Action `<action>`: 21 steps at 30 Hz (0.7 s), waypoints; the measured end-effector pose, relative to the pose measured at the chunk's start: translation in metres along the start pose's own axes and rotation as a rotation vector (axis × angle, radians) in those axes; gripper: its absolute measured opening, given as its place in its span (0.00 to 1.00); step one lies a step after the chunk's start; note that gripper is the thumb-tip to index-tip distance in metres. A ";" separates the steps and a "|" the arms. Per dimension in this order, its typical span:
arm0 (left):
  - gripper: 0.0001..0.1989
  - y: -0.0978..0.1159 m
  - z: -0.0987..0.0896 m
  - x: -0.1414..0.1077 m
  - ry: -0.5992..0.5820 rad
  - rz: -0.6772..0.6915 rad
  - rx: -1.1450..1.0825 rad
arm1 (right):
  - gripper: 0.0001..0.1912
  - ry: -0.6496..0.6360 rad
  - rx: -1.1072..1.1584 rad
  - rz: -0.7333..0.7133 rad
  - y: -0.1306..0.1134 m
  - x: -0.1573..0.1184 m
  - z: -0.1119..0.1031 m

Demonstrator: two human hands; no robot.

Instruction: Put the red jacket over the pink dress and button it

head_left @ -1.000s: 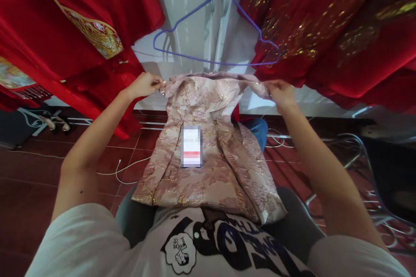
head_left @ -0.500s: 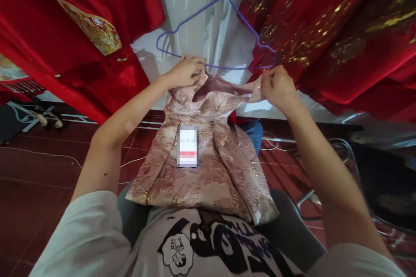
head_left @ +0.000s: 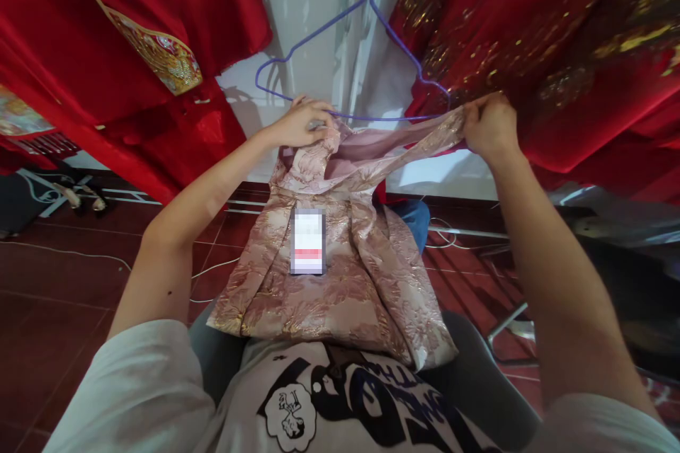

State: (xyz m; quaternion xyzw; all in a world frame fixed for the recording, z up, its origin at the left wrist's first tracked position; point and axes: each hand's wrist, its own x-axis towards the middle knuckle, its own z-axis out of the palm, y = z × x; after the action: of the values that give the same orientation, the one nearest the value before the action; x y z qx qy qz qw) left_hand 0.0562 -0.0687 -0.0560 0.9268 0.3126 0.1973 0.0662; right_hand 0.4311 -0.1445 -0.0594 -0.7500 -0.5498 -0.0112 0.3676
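A pink and gold brocade dress (head_left: 329, 304) lies spread across my lap, its pleated skirt toward me and its bodice away. My left hand (head_left: 308, 122) grips the bodice's left upper edge, by the lower bar of a purple hanger (head_left: 319, 30). Pinched in my right hand (head_left: 491, 126) is the other upper corner, pulled out taut to the right so the pink lining shows. The hanger hangs in front of the wall, its lower bar just above and behind the bodice. On the skirt rests a phone (head_left: 308, 241) with a lit, blurred screen.
Red embroidered garments (head_left: 212, 0) hang at the left, and red garments with gold sequins (head_left: 478, 28) hang at the right. A metal-legged black chair (head_left: 610, 290) stands at the right. Shoes (head_left: 85, 197) sit at the far left; a white cable (head_left: 69, 246) crosses the tiled floor.
My right hand has moved right and slightly up, stretching the bodice's corner outward and widening the opening. My left hand stays nearly in place on the other side.
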 end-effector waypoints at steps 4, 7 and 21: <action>0.13 -0.004 -0.001 -0.002 0.026 0.047 -0.069 | 0.11 0.065 0.100 0.023 0.005 0.002 0.008; 0.12 -0.004 -0.001 -0.002 0.022 0.045 -0.070 | 0.10 0.072 0.116 0.004 0.002 0.002 0.004; 0.13 0.017 0.028 0.021 -0.078 0.094 -0.155 | 0.07 0.150 0.144 -0.198 -0.076 0.019 -0.007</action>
State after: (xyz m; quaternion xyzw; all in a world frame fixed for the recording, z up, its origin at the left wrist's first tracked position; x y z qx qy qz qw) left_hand 0.0924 -0.0694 -0.0703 0.9396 0.2497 0.1877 0.1402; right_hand 0.3780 -0.1234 -0.0050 -0.6608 -0.5914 -0.0641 0.4576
